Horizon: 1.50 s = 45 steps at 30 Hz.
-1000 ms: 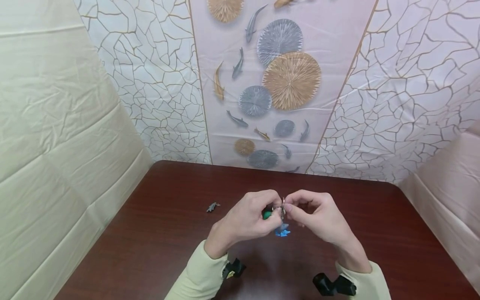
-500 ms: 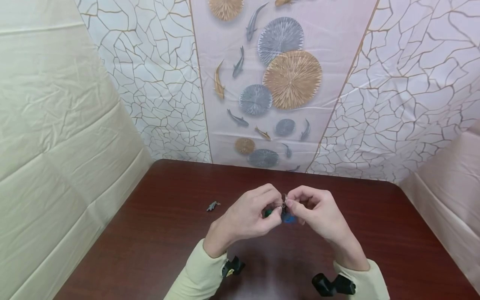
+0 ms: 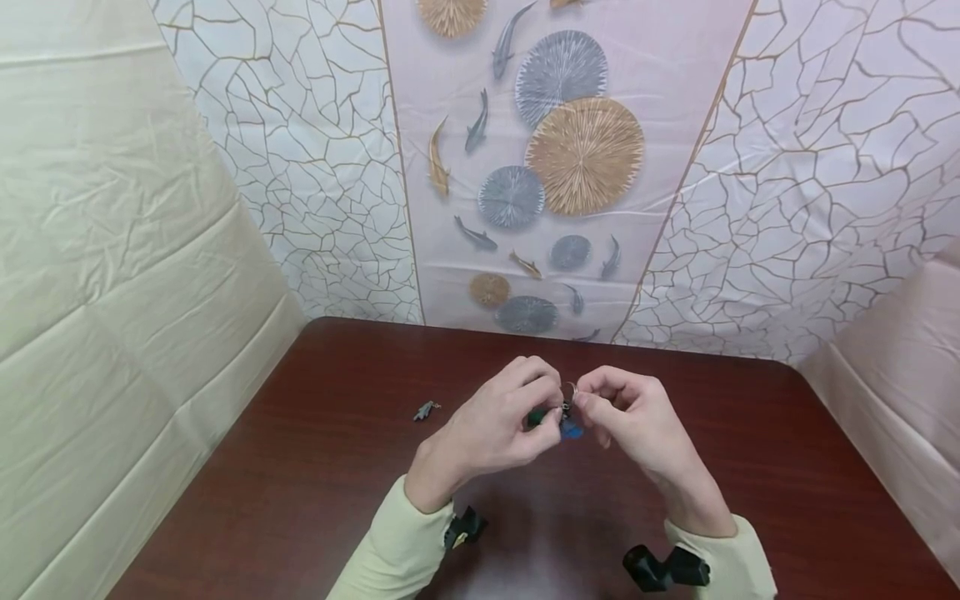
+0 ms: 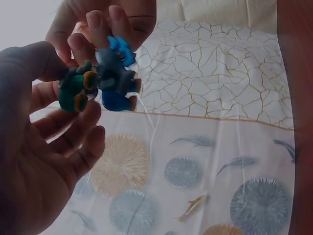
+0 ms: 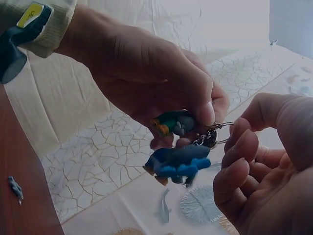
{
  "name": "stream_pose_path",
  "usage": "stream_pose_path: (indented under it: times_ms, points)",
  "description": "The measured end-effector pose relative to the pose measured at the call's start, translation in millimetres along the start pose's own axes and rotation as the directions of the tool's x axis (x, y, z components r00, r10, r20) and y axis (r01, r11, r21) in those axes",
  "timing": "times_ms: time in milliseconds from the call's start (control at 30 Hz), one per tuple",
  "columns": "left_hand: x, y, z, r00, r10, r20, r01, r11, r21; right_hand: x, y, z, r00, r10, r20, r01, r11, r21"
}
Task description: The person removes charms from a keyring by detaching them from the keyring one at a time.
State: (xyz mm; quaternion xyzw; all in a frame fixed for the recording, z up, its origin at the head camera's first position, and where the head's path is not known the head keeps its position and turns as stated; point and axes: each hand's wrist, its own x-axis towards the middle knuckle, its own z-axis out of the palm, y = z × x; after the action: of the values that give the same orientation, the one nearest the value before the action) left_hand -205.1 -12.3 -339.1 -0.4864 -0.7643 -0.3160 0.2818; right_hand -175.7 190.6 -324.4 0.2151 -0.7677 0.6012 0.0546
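Over the dark table [image 3: 315, 467], as your head camera sees it, both your hands are clamped on a keychain [image 3: 574, 387] held up in front of you: your left hand [image 3: 491, 425] pinches one side, your right hand [image 3: 633, 421] the other. A little arc of it shows between your fingertips, probably so you can watch it. Well apart, to the left of your left hand, a small grey figure [image 3: 424, 410] lies on the table, perhaps left there to free your fingers.

From your left wrist, the green figure [image 4: 71, 93] sits by your left thumb with the blue figure [image 4: 115, 83] just beside it; bunching them there likely keeps them off the ring.

From your right wrist, your left thumb presses near where the chain [image 5: 200, 140] meets the metal ring [image 5: 226, 124], and your right fingertips pinch the far edge. Such opposed grips should steady it; whether your left tips touch ring or links, I cannot tell.
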Motion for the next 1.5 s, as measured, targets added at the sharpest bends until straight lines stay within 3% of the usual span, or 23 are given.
stream_pose_path:
  times_ms: [167,367,600,933,1233,1500]
  points:
    - [1.2,-0.7,-1.4,0.999,0.038,-0.038,-0.037,0.999,0.024,0,0,0,1.0,-0.026,0.006,0.025,0.995,0.096]
    - [2.5,0.9,-3.0,0.995,0.071,-0.065,-0.07,0.997,0.025,0,0,0,0.999,-0.045,0.015,0.043,0.993,0.114]
    - [2.8,4.6,-6.9,0.987,0.138,-0.087,-0.133,0.989,0.064,1,-4,2,1.0,-0.005,-0.011,0.006,1.0,0.017]
    - [2.3,4.4,-8.0,0.99,0.099,-0.098,-0.095,0.995,0.041,-1,-3,9,1.0,-0.026,-0.009,0.026,0.999,-0.041]
    - [0.8,0.1,-9.5,0.993,0.027,-0.111,-0.022,0.999,0.038,-5,-4,10,0.985,-0.171,-0.009,0.169,0.982,-0.088]
    - [-1.0,-2.5,-10.7,0.996,-0.004,-0.091,0.009,0.998,0.056,-7,-4,9,0.975,-0.223,-0.006,0.221,0.966,-0.131]
